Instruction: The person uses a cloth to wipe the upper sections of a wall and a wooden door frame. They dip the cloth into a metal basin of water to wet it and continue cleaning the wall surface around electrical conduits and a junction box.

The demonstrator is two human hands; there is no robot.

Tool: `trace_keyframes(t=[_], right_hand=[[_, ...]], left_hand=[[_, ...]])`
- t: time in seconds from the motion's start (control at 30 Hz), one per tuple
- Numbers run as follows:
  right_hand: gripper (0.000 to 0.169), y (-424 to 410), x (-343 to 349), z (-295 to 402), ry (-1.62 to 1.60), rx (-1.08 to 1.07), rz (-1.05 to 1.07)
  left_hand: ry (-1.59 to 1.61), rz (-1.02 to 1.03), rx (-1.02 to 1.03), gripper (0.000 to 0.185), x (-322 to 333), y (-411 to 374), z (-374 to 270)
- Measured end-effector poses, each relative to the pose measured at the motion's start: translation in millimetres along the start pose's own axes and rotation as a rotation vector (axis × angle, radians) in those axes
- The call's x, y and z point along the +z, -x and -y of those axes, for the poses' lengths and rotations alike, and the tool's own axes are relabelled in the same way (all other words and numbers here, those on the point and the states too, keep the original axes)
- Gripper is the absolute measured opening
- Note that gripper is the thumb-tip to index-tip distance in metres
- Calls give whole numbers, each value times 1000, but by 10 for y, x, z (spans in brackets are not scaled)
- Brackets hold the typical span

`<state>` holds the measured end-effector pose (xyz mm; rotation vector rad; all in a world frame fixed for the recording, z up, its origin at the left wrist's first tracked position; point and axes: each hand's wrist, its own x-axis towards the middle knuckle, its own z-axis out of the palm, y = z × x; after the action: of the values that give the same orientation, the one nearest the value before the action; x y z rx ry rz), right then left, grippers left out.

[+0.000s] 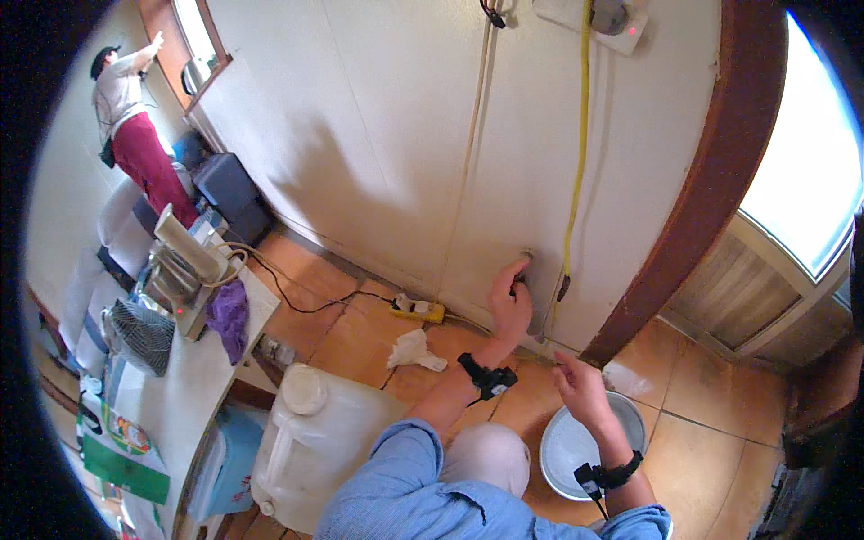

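My left hand point(511, 307) reaches to the lower part of the white wall point(405, 169), its fingertips beside a small dark mark. A dark spot shows at its curled fingers; whether it is a held thing cannot be made out. Lower and to the right, my right hand point(584, 388) hovers above a round white basin point(563, 445), its visible fingers apart and nothing seen in them. A yellow cord point(582, 148) hangs down the wall just right of my left hand, ending in a dark tip. Both wrists wear black straps with small devices.
A large translucent plastic jerrycan point(337, 439) stands left of my knee. Crumpled white tissue point(413, 351) and a yellow power strip point(417, 310) lie on the tiles. A cluttered table point(182, 398) stands left; a brown door frame point(709, 189) rises right. Another person point(131, 108) stands far left.
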<state>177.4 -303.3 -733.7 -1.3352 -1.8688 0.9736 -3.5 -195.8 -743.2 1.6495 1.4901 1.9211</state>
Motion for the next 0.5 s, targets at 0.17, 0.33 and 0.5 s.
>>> trace_keyframes(t=[0.17,0.33,0.5], right_hand=[[52,-10,183,143,-111,6,103],[50,-157,234,-32,-476,59,258],[38,-81,30,146,-668,136,165]], left_hand=[[438,118,-136,32,-366,-21,-613],[599,324,-351,31,-346,-19,-1015],[692,438,-458,28,-302,49,-1191]])
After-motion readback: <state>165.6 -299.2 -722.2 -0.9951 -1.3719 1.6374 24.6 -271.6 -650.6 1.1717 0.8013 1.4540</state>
